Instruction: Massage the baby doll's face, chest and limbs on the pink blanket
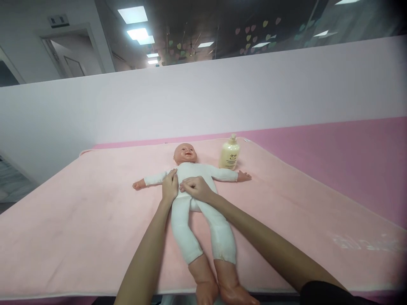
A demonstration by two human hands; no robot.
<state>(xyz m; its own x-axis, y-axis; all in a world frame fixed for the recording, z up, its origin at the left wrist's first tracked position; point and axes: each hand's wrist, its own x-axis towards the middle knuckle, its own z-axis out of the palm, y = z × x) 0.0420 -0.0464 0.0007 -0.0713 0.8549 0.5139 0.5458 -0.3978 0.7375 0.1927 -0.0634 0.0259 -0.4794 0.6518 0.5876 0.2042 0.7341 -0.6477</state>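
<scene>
A baby doll (197,171) with a white cloth body lies on its back, its head away from me and its arms spread. Against the left side of its torso rests my left hand (170,185), fingers stretched out and lying flat along the cloth. My right hand (196,188) is on the doll's belly with its fingers curled in; nothing shows inside them. Beside the doll's arm on the right stands a pale yellow pump bottle (230,153), upright and touched by neither hand.
A pink padded mat (95,220) lies under the doll, whose feet reach past the near edge. Behind rises a low white wall (203,99) with dark glass above it. A pink surface (359,156) runs along the right, and a doorway (71,53) is at the far left.
</scene>
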